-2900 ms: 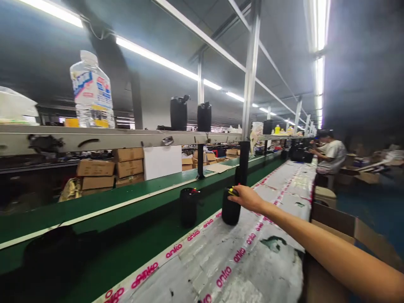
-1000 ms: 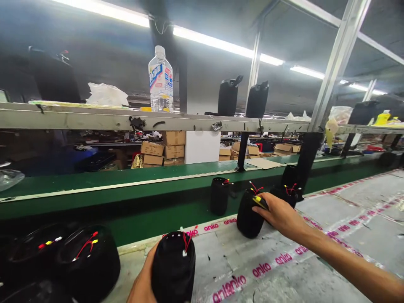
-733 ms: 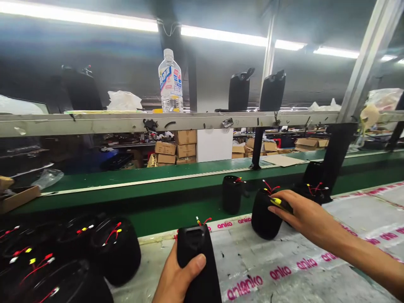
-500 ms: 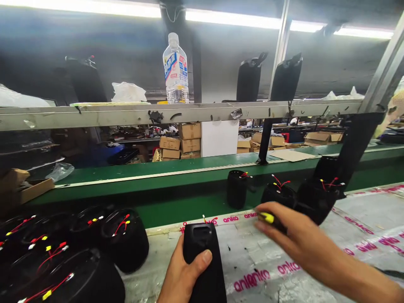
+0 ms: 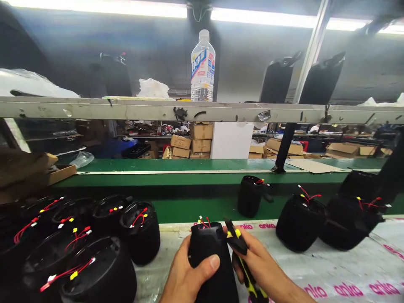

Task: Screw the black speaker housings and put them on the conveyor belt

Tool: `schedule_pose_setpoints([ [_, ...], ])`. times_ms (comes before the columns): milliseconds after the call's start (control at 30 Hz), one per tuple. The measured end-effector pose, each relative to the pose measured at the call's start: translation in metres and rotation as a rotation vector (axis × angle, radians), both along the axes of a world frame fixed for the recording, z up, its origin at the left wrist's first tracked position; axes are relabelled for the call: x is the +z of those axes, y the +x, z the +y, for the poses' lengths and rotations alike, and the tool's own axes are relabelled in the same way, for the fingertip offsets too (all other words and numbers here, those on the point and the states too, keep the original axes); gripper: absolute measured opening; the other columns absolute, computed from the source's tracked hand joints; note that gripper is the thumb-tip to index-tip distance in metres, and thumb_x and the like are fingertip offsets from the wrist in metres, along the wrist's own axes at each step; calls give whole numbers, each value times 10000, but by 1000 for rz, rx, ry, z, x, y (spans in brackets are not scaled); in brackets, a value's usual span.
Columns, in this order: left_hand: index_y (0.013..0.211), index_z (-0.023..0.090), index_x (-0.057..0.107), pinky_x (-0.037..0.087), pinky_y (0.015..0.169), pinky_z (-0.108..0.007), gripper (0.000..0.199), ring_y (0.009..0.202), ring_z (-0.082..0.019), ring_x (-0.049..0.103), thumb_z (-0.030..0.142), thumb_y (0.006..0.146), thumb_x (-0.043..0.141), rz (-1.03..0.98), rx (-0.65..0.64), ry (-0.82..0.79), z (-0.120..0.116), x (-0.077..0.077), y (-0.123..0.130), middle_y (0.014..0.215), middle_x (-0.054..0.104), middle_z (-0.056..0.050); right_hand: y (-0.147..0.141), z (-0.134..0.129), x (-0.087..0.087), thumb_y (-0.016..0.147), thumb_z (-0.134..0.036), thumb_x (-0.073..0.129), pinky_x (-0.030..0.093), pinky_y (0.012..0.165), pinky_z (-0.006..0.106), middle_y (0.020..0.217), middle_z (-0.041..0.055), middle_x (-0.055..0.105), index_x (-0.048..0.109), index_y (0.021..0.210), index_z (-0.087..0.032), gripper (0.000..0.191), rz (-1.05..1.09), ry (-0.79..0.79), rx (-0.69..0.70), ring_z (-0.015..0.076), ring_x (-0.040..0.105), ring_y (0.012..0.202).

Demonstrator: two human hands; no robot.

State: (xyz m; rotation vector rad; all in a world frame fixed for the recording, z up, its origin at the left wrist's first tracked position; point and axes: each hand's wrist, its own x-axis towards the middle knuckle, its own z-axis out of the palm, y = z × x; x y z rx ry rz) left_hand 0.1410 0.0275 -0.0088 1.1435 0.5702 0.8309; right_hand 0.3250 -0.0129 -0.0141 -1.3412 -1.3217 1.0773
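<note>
My left hand point(image 5: 192, 269) is wrapped round a black speaker housing point(image 5: 213, 269) near the bottom middle, thumb across its front. The housing tilts away, with short red wires and small plugs point(image 5: 202, 221) showing at its top end. In my right hand point(image 5: 261, 263) is a black-and-yellow hand tool point(image 5: 248, 275), its upper end close against the housing's top right side. My fingers cover part of the tool, so its exact kind is unclear. The lower part of the housing runs out of view.
Several similar black housings point(image 5: 140, 233) with red wires crowd the left side. More housings point(image 5: 299, 223) stand at right, one point(image 5: 249, 198) on the green bench surface point(image 5: 189, 202). A plastic bottle point(image 5: 202, 69) stands on the shelf rail point(image 5: 142, 110) above. Printed film point(image 5: 341, 269) covers the worktop.
My right hand has come left with the tool, from apart over the worktop to the housing's top right side. Wires now show at the housing's top. The camera view has shifted left.
</note>
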Motion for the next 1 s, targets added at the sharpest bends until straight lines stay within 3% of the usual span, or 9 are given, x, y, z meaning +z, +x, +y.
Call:
schedule_pose_setpoints([
  [133,1276,191,433,553,655,-349,677,786,-255,702,496,759,746,-23,6,-9,-3,4,1,1036,701,-132,1,2,-8,926,-685,445,353,480,239,514,-64,509,519,1099,-191,529,67,-59,95,130,456,461],
  [233,1269,189,445,563,740,-400,686,843,-277,704,517,739,733,7,-54,51,-3,11,-1,1071,697,-135,12,-1,-4,917,-699,450,346,454,236,571,-58,522,537,1060,-206,520,45,-89,65,131,476,468],
  [333,1289,179,475,496,955,-455,731,1058,-326,658,495,689,747,350,72,255,-3,20,-7,1156,687,-139,27,-17,5,963,-665,381,376,479,252,564,-55,513,549,1015,-218,480,-88,-76,-71,151,513,510],
  [400,1323,191,484,462,997,-455,750,1140,-342,617,455,669,740,643,147,385,-3,27,-12,1235,664,-137,33,-34,11,998,-591,361,423,551,273,609,-35,563,542,995,-229,405,-248,-46,-146,166,557,576],
  [567,1209,239,623,478,930,-383,558,1084,-322,645,417,686,698,1021,-61,558,-2,43,-15,1164,710,-84,15,-67,11,1005,-401,407,466,765,351,970,45,693,533,1101,-260,212,-685,151,-146,240,667,895],
  [667,1134,240,660,468,918,-348,437,1065,-293,642,453,752,646,1057,-174,620,6,46,-10,1146,712,-63,-1,-64,-1,1013,-300,380,432,627,339,831,37,701,530,1088,-234,180,-910,161,-101,258,695,746],
  [767,1085,224,667,462,886,-337,401,1008,-277,643,484,784,616,1100,-231,652,13,45,-8,1095,717,-59,-11,-55,-12,982,-214,414,291,480,326,679,20,673,513,1014,-207,104,-1091,160,-89,268,676,573],
  [867,1068,226,654,445,874,-346,365,985,-269,636,474,803,611,1132,-224,656,15,43,-6,1067,713,-51,-15,-50,-20,964,-206,449,169,441,334,601,-8,642,475,964,-218,30,-1186,209,-106,268,650,483],
  [1000,1060,247,645,423,877,-353,303,995,-260,628,429,820,615,1102,-212,626,14,43,-6,1074,706,-31,-16,-49,-28,954,-209,453,113,436,339,579,-18,630,427,929,-234,43,-1208,248,-113,261,637,442],
])
